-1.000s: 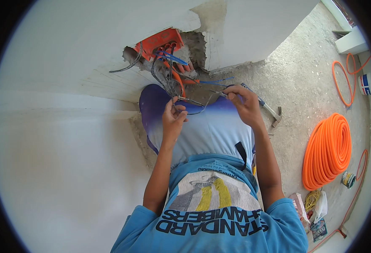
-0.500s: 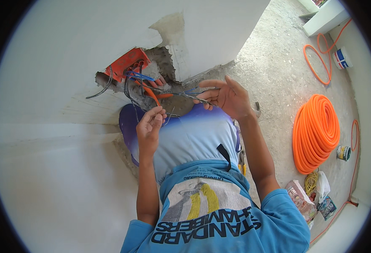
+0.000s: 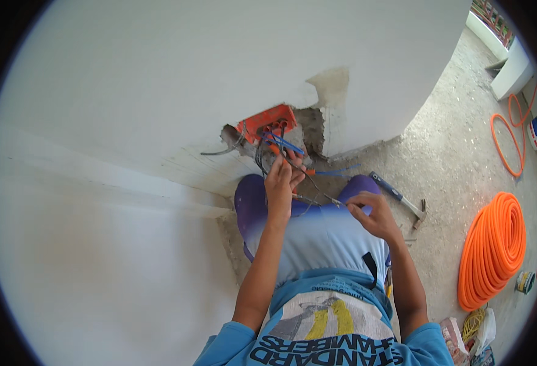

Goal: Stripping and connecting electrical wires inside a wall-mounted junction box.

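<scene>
Chipped wall (image 3: 189, 79); dark wire (image 3: 321, 191) spans between hands (image 3: 373, 215).

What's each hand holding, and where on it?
Right hand: a thin, dark, flexible wire, pinched toward its outer end. Left hand: cannot tell; its grip is hidden.

Soft, even light is filling the scene, and the concrete floor (image 3: 442, 137) is glowing brightest toward the upper right, where the light is seemingly coming in. The white wall (image 3: 158, 79) is staying a muted grey, with faint shading gathering along its lower part, while the broken hole (image 3: 313, 131) is sinking into shadow. Fisheye distortion is bowing straight edges, and a black vignette is swallowing the corners. Thin wires (image 3: 288, 143) by the hands (image 3: 375, 215) are looking slightly soft.
</scene>
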Available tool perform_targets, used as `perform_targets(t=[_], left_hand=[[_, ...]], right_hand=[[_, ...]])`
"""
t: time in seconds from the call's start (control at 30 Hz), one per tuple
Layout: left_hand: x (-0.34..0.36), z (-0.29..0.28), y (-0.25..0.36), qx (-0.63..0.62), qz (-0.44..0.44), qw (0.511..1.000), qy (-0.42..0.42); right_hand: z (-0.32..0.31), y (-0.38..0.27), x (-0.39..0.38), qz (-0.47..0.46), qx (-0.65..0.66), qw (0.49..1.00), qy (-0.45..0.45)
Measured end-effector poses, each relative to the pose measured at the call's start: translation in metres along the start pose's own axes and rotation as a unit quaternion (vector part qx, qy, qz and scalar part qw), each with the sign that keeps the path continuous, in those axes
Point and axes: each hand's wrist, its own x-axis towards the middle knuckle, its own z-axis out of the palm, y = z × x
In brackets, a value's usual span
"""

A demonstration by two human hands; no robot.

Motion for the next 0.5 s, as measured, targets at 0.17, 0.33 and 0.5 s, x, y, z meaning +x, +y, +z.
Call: perform_targets(t=[0.17, 0.33, 0.5], left_hand=[[0.0, 0.016, -0.009, 0.084, 0.043, 0.996, -0.004], [0.004, 0.029, -0.008, 0.098, 0.046, 0.994, 0.001], [0.015, 0.015, -0.001, 0.046, -0.003, 0.999, -0.016]], right_hand=[[-0.004, -0.006, 0.001, -0.061, -0.055, 0.997, 0.011], [0.004, -0.015, 0.015, -0.094, -0.135, 0.985, 0.052], [0.005, -0.019, 0.028, -0.054, -0.135, 0.989, 0.029]])
